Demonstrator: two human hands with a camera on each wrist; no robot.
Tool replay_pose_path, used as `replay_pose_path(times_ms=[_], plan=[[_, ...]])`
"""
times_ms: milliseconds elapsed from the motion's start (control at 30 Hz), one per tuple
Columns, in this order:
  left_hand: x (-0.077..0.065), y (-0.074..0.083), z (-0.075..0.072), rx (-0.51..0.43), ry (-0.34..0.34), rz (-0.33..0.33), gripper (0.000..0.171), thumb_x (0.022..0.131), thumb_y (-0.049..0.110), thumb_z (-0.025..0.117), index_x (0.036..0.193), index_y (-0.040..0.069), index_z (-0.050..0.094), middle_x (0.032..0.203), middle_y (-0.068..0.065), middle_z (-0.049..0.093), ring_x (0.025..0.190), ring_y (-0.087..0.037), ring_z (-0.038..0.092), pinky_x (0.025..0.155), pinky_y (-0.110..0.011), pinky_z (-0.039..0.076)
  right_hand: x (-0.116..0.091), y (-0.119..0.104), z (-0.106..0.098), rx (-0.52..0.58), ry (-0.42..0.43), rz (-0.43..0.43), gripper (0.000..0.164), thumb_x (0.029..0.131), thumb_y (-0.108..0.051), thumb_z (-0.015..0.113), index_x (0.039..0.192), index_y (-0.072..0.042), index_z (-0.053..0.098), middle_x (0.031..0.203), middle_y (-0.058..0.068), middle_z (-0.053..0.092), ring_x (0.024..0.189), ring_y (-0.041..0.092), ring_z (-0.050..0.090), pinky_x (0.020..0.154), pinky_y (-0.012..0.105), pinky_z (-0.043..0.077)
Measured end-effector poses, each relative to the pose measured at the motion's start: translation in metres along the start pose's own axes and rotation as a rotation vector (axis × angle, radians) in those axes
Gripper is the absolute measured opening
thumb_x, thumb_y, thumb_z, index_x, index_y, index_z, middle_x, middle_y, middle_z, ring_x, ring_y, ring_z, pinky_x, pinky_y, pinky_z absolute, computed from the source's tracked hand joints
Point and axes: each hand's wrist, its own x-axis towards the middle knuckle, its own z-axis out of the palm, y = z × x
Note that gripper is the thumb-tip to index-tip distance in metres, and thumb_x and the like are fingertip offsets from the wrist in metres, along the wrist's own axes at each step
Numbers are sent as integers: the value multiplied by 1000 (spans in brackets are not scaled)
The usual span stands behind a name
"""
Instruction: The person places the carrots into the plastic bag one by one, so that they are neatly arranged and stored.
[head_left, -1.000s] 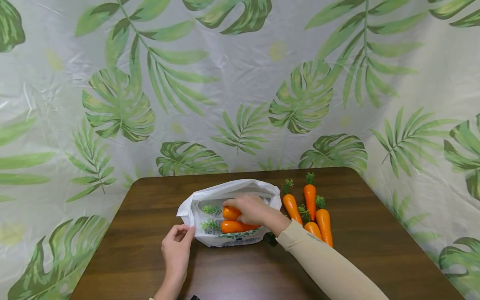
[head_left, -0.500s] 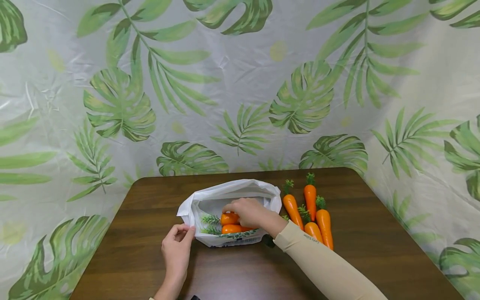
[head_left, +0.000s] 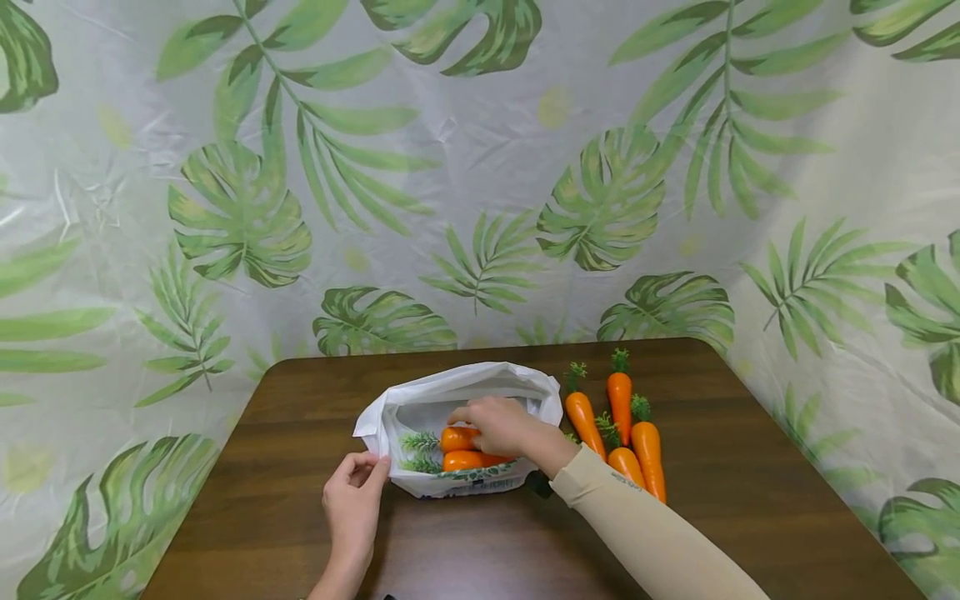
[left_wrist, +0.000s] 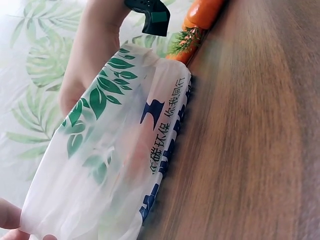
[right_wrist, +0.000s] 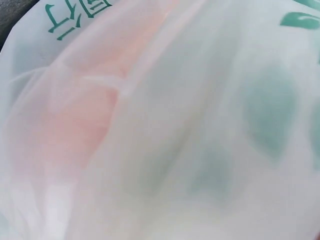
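A white plastic bag (head_left: 480, 377) with green leaf print lies on the table, its mouth gaping toward me. My left hand (head_left: 354, 496) pinches the bag's rim at the left corner; in the left wrist view its fingertips (left_wrist: 11, 215) show at the bag's edge. Inside, two orange carrots with green tops lie side by side. My right hand (head_left: 504, 427) reaches into the mouth, fingers curled over the upper carrot (head_left: 457, 438). The lower carrot (head_left: 467, 461) rests just in front of it. The bag wall (right_wrist: 165, 150) fills the right wrist view, with orange showing through and the hand hidden.
Several more carrots (head_left: 649, 454) lie on the brown wooden table (head_left: 720, 467) right of the bag, partly behind my right sleeve (head_left: 637, 508). A leaf-patterned curtain (head_left: 480, 167) hangs behind the table's far edge.
My right hand has lowered the upper carrot slightly, down against the other one inside the bag, then stayed nearly still. My left hand keeps its place on the rim.
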Motion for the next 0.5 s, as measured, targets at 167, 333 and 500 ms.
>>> replay_pose_path(times_ms=[167,333,500], plan=[[-1,1,0,-2,1,8,17,86,9,80,90,-4,69,85,-15,68,74,-8,67,65,-20,58,-3,-1,-8,6,-1,17,38,95,-15,69,132,-22,66,122,1,67,101,20,64,73,35,56],[-3,2,1,0,3,16,19,86,10,81,89,-3,69,84,-14,68,73,-9,67,64,-21,58,-7,-1,-14,34,12,42,39,96,-20,69,135,-24,64,129,-2,65,108,19,63,81,35,57],[-2,1,0,6,2,8,19,86,11,81,90,-3,69,85,-13,68,74,-8,67,64,-20,58,-13,1,-23,45,48,67,40,96,-25,70,135,-26,63,131,-6,63,108,18,63,83,34,56]])
